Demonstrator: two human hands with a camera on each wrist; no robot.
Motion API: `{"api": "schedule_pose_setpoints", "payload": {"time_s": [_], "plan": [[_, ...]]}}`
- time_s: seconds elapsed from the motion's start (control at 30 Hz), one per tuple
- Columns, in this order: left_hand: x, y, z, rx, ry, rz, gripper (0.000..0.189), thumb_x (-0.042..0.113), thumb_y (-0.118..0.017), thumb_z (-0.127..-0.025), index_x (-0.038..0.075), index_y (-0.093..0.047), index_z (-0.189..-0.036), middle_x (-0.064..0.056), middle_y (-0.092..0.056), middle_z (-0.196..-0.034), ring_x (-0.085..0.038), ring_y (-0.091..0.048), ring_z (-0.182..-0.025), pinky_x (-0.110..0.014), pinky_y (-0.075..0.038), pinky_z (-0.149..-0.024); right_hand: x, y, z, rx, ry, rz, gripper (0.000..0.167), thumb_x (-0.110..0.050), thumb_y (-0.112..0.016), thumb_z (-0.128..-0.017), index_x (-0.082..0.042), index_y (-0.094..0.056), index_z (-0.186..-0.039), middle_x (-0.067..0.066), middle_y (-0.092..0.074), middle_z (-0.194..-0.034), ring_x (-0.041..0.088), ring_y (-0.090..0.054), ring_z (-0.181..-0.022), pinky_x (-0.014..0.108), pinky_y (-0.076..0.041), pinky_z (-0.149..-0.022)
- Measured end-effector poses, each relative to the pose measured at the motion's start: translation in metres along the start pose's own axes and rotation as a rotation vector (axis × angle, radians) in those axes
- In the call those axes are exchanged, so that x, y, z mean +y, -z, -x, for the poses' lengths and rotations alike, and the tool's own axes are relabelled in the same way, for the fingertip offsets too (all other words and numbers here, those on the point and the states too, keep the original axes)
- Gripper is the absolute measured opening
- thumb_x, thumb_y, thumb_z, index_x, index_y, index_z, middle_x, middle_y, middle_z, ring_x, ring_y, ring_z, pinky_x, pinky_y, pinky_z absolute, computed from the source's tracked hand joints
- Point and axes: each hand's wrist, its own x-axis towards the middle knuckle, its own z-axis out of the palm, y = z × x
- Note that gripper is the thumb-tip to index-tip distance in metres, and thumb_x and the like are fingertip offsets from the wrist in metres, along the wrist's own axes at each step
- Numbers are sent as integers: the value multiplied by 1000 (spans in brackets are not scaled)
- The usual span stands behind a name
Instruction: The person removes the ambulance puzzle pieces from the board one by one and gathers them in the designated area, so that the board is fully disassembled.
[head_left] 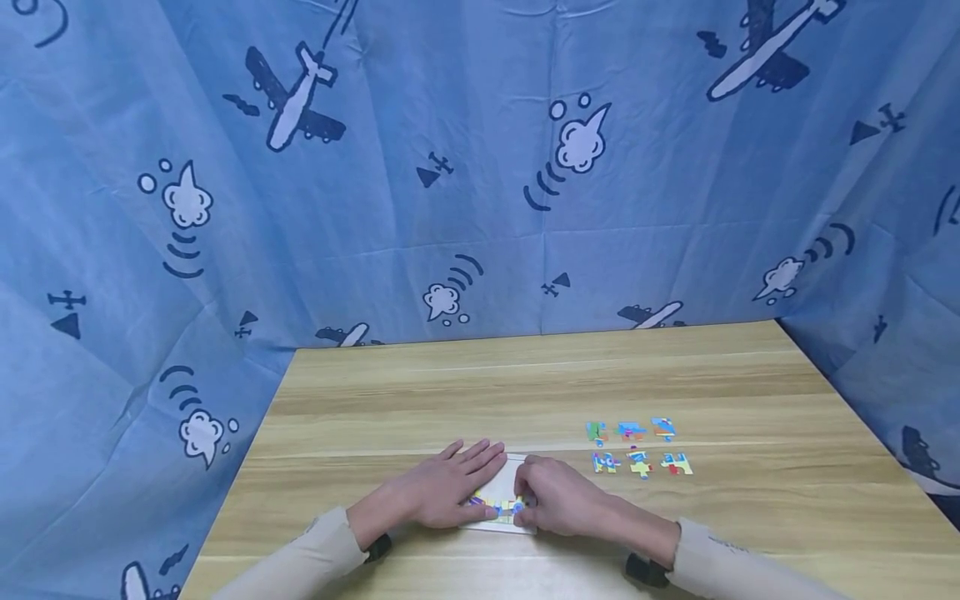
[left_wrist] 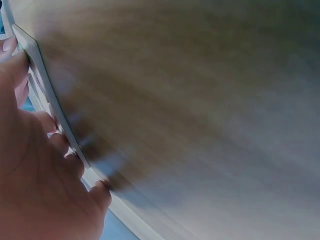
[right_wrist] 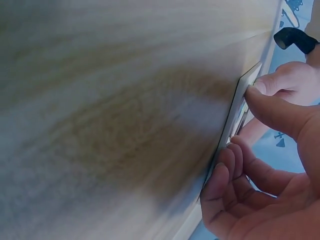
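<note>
A white puzzle tray [head_left: 512,472] lies on the table near the front, with a row of colourful jigsaw pieces [head_left: 495,505] along its near side. My left hand [head_left: 450,487] rests across the tray's left part with fingers straight, its thumb by the row. At the row's right end, my right hand [head_left: 562,497] has thumb and curled fingers pinched about a jigsaw piece [head_left: 517,507]. Seen from the right wrist, the right thumb and fingertips are at the thin tray edge [right_wrist: 231,117]; the piece itself is mostly hidden there. The left palm covers part of the tray.
Several loose jigsaw pieces [head_left: 632,431] lie in two rows on the wooden table [head_left: 375,400], right of the tray. A blue curtain [head_left: 480,167] printed with planes hangs behind the table and along its sides. Each wrist wears a dark band.
</note>
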Motion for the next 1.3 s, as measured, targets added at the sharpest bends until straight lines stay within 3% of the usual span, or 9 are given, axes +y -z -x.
{"api": "schedule_pose_setpoints", "payload": {"time_s": [0.23,0.43,0.8,1.1,1.3], "plan": [[0,0,0,7,2,18,81,68,-31,-107,21,-13,-171,5,-11,-179,-19,-13,-167,-52,-19,-135,3,-2,0,-10,-34,-95,28,-17,-91,-80,-7,-68,-92,-6,-59,-83,0,-48,-69,18,-46,-63],[-1,-1,0,5,4,33,82,68,-32,-107,21,-13,-171,5,-10,-179,-19,-12,-167,-53,-18,-135,4,0,0,-8,-36,-107,28,-17,-91,-81,-9,-67,-93,-6,-59,-84,-1,-48,-70,17,-46,-64],[-2,-4,1,19,2,32,82,69,-32,-107,22,-13,-171,5,-11,-179,-20,-13,-167,-54,-18,-135,5,5,2,-34,-49,-288,12,0,-78,-89,-7,-68,-92,-7,-64,-79,-2,-55,-68,17,-52,-62],[-1,-3,2,22,-3,30,81,68,-32,-107,21,-13,-171,5,-11,-179,-20,-14,-167,-54,-18,-135,8,5,6,15,-50,-356,12,5,-74,-88,-6,-76,-94,-5,-72,-79,-3,-61,-71,17,-55,-66],[-2,-4,-1,24,3,19,82,69,-31,-107,21,-13,-171,5,-11,-179,-19,-13,-167,-53,-18,-135,11,5,8,37,-62,-377,8,-2,-77,-90,-7,-81,-96,-1,-79,-85,-3,-67,-72,17,-57,-68]]}}
